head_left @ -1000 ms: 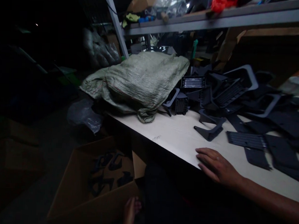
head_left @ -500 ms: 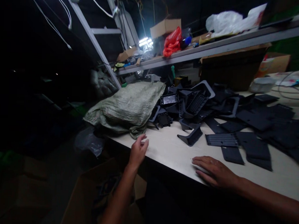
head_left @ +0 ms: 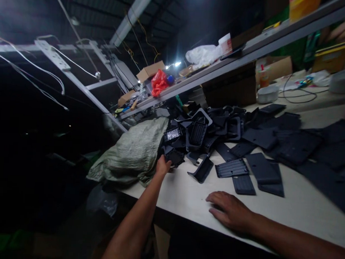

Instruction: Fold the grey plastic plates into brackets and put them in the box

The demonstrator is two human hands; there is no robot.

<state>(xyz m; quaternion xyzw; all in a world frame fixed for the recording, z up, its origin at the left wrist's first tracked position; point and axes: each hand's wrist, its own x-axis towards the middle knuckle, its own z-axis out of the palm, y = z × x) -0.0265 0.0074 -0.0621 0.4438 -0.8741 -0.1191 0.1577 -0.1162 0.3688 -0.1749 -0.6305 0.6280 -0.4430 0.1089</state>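
My left hand reaches to the near-left edge of a heap of black plastic parts, beside a grey-green woven sack. Its thumb and forefinger stand apart right at a dark ribbed part; whether they touch it I cannot tell. On the pale tabletop rests my right hand, open and palm down, with nothing in it. Beyond it lie an angled black bracket, a ribbed black plate and several flat black panels.
A shelf carrying a red plastic bag and a carton runs above the table. A large cardboard box stands behind the heap. A clear plastic bag hangs below the table edge at left. Another person's hand shows at upper right.
My left hand has moved forward from the table's front edge to the black parts. My right hand stays on the tabletop. The view has tilted up and turned right.
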